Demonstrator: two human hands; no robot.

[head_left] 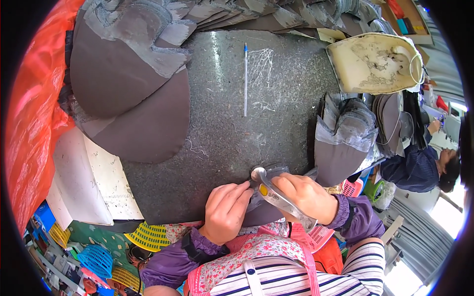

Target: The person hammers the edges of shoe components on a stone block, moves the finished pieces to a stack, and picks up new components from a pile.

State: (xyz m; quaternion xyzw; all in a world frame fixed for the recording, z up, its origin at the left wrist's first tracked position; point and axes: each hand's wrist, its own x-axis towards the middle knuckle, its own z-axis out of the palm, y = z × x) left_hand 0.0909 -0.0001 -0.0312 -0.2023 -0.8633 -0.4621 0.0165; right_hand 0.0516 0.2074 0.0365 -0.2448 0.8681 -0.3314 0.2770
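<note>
At the near edge of the dark work board, my right hand is closed around a shoemaker's hammer. Its curved silver head has a round face, which points at the board, and a yellow spot in its middle. Close beside that face, the fingertips of my left hand pinch the edge of a dark grey leather-like piece. Part of this piece lies over the board's edge toward my lap, and the hammer and both hands partly hide it. The hammer's handle is mostly out of sight.
Large brown cut pieces overlap at the left; more pile up along the back. A blue-capped pen lies mid-board. At the right stand a pale glue-stained container and a stack of grey-edged pieces. Another person sits beyond.
</note>
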